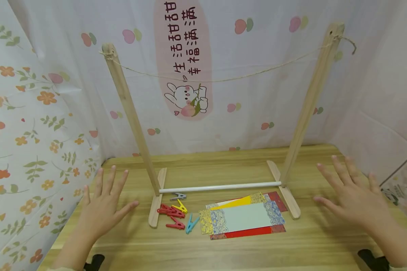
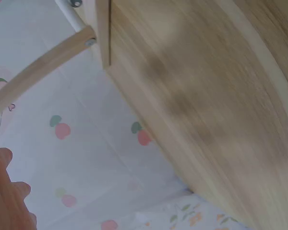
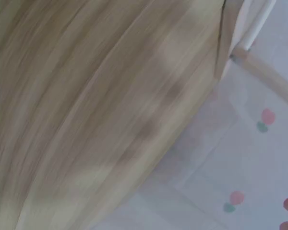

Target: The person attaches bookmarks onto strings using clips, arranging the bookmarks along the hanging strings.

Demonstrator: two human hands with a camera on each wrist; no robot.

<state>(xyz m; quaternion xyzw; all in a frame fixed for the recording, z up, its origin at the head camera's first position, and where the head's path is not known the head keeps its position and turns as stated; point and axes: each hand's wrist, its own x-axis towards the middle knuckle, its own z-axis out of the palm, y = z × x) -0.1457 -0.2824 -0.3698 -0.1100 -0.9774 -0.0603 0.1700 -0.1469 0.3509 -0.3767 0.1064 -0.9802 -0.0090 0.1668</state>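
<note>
Printed curtain (image 1: 257,105) hangs behind the wooden frame (image 1: 130,113) (string (image 1: 217,81) sagging).

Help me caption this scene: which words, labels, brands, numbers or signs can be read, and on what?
"生活甜甜" – left column on the pink patch of the curtain, turned sideways, reading upward.
"幸福满满" – right column, same patch, also sideways.
Patterned ends of the paper strips: too small to tell whether they bear writing.
Clothespins: no readable text.
</note>
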